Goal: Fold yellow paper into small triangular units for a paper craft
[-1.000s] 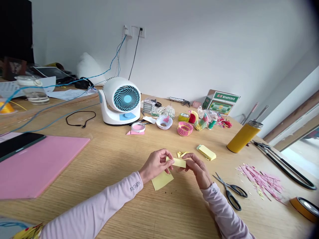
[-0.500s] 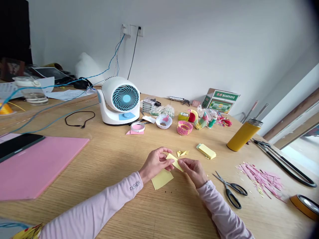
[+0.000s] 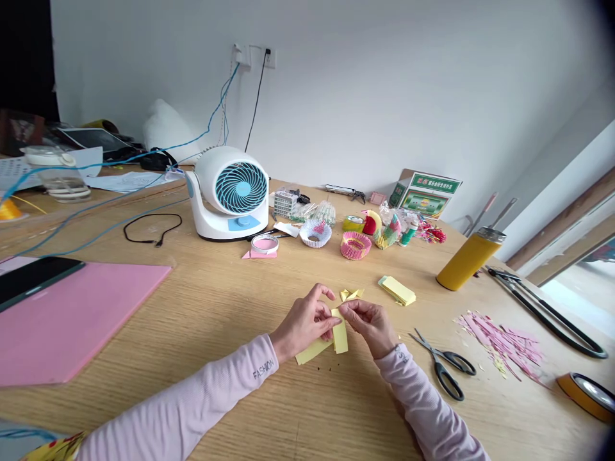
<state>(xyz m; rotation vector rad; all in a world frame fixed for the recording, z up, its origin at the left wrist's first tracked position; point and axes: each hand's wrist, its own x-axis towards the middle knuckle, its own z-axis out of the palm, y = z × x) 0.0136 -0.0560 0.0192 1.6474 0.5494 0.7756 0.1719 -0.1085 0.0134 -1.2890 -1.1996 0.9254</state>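
Note:
A narrow strip of yellow paper (image 3: 340,335) is pinched between my two hands and hangs downward. My left hand (image 3: 307,323) grips its left edge with thumb and fingers, the index finger arched above. The fingertips of my right hand (image 3: 369,325) are closed on its upper end. Below my left hand lies another yellow paper (image 3: 313,352), partly covered by hand and strip. Just beyond my fingers are small folded yellow paper pieces (image 3: 352,294). A stack of yellow paper slips (image 3: 400,290) lies farther to the right.
Open black-handled scissors (image 3: 444,363) lie right of my right hand, near pink paper scraps (image 3: 504,339) and a tape roll (image 3: 589,396). A yellow bottle (image 3: 471,259) stands tilted in view. Behind are a white fan (image 3: 233,192) and a pink folded-paper ring (image 3: 355,246); a pink board (image 3: 96,314) lies left.
The yellow paper between my hands has turned from a slanted position to hanging nearly straight down. My right fingers have shifted to its top end.

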